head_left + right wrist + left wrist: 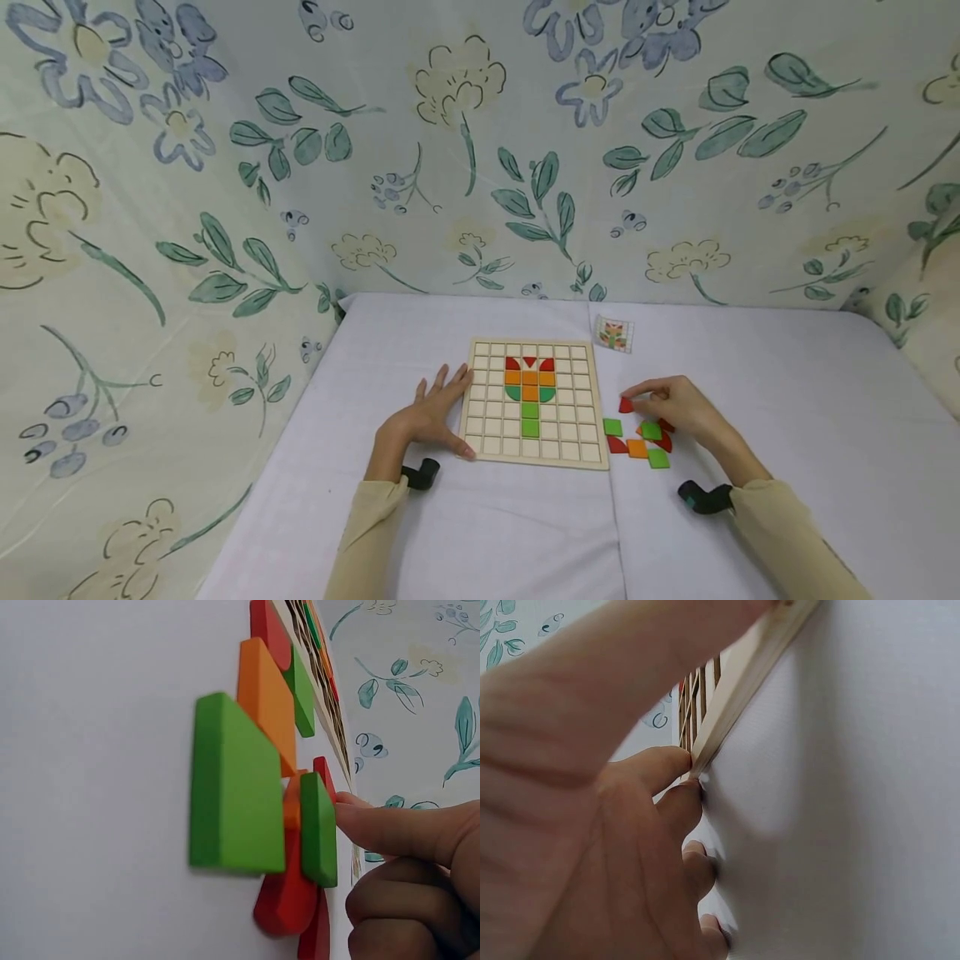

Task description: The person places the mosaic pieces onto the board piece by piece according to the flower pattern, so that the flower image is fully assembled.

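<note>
A square wooden grid board (491,432) lies on the table, with red, orange and green tiles forming a flower in its middle columns. My left hand (429,419) is spread along the board's left side, thumb at the near corner and fingertips at the edge. In the left wrist view, fingers (667,769) touch the wooden rim. Right of the board, my right hand (686,408) pinches a red tile (626,405) with a curved side between thumb and index finger. Below that hand lies a loose group of tiles, including a green square (251,795) and an orange square (270,705).
A small picture card (613,334) with a coloured flower pattern lies past the board's far right corner. White cloth (525,533) covers the table. Floral fabric (465,167) hangs behind and at the sides. Some loose tiles overlap, a green square (651,430) lying over red ones.
</note>
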`<state>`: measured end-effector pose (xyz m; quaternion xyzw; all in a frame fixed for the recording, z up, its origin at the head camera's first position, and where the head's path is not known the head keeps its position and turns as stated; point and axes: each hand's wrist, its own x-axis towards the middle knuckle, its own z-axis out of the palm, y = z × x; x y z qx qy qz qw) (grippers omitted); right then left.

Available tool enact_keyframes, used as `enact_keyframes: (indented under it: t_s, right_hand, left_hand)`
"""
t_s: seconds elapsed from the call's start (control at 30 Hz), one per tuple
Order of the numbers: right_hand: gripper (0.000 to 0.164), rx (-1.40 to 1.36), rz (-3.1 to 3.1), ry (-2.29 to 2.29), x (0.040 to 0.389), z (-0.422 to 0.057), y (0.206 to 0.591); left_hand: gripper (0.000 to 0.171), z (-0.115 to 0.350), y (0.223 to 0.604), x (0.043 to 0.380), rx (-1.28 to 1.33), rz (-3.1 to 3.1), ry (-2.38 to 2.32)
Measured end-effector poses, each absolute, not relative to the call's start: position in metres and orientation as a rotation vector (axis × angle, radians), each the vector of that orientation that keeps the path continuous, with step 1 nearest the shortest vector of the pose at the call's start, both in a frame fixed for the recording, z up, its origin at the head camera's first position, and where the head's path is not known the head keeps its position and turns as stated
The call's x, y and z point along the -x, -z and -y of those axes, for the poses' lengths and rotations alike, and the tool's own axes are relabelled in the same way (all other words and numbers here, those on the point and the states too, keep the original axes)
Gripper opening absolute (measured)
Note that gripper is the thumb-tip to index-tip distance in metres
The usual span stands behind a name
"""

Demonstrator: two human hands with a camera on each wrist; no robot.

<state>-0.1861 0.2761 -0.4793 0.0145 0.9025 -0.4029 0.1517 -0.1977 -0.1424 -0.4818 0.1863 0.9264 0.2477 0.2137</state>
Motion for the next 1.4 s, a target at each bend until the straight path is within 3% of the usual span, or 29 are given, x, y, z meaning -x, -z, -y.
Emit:
enact_keyframes:
  t_s: [0.37, 0.6, 1.4]
  right_hand:
    - [0.033, -0.27, -2.642, 1.045, 0.184, -0.281, 0.472]
    - [0.028, -0.227, -2.612, 1.087, 0.185, -0.278, 0.479]
    - [0.036, -0.071, -2.607, 1.144, 0.192, -0.275, 0.48]
  left_hand:
    - [0.137, 0.142, 0.482, 0.197, -0.523, -2.568, -0.697]
    - [0.136, 0.143, 0.482, 0.198, -0.521, -2.572, -0.665]
    - [0.136, 0.142, 0.481, 0.197, -0.524, -2.578, -0.672]
